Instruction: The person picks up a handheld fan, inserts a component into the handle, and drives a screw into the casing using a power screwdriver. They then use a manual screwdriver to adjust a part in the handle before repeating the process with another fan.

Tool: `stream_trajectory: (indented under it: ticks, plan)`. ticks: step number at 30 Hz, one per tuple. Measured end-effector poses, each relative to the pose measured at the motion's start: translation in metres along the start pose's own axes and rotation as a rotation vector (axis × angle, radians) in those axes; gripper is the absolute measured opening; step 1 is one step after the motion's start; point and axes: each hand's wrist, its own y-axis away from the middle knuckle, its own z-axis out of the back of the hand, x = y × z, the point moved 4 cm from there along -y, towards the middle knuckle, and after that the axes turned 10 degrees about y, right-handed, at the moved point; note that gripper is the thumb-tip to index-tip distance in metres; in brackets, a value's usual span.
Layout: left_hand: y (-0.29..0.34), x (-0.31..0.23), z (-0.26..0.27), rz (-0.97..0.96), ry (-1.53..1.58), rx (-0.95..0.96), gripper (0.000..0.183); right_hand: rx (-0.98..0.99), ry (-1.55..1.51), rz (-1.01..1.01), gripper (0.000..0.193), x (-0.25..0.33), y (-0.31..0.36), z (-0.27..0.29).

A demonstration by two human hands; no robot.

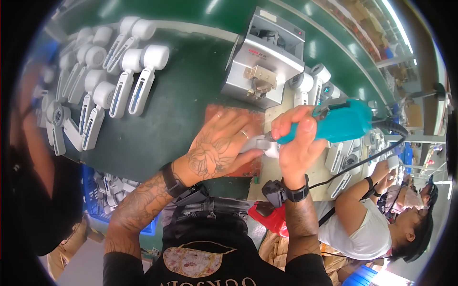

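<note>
I see one small white piece (252, 144) over the right edge of one red-orange mat (253, 119). The left hand (214, 143) holds it down, with the fingers closed on it. The right hand (300, 140) has its fingers wrapped around one teal power tool (343, 124). The tool's tip points at the white piece, but I cannot tell if they touch. I count two black bands, one on the left wrist (172, 180) and one on the right wrist (298, 193).

Just past the mat, one gray metal machine (255, 66) stands on the green desk (157, 148). On the left side of the desk I see more than ten white gadgets (149, 78) with round heads and long handles. They overlap, so I cannot count them all. I see at least two more just right of the machine. Below the desk on the left is one blue basket (88, 190) full of white and gray parts, too many to count. There are at least two other people, one in dark clothes (38, 205) on the left and one in a white shirt (360, 233) on the right.
</note>
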Motion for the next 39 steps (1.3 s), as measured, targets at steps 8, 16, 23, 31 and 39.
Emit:
stream_trajectory:
  ticks: [8, 16, 23, 31, 39]
  plan:
    - [0.003, 0.005, 0.002, 0.031, 0.084, 0.045, 0.035, -0.068, 0.181, 0.009, 0.042, 0.022, -0.039, -0.020]
    - [0.004, 0.001, 0.000, -0.025, 0.086, 0.065, 0.036, -0.103, 0.148, 0.172, 0.035, -0.004, -0.071, -0.035]
    - [0.007, 0.006, 0.004, 0.048, 0.100, -0.043, 0.026, -0.123, 0.125, 0.054, 0.037, 0.023, -0.035, -0.025]
    - [-0.001, 0.004, 0.002, 0.036, 0.126, 0.086, 0.035, -0.076, 0.061, 0.018, 0.054, 0.027, 0.020, 0.013]
    - [0.004, 0.006, -0.005, 0.084, 0.145, 0.116, 0.035, -0.035, 0.006, 0.034, 0.046, 0.016, 0.027, 0.012]
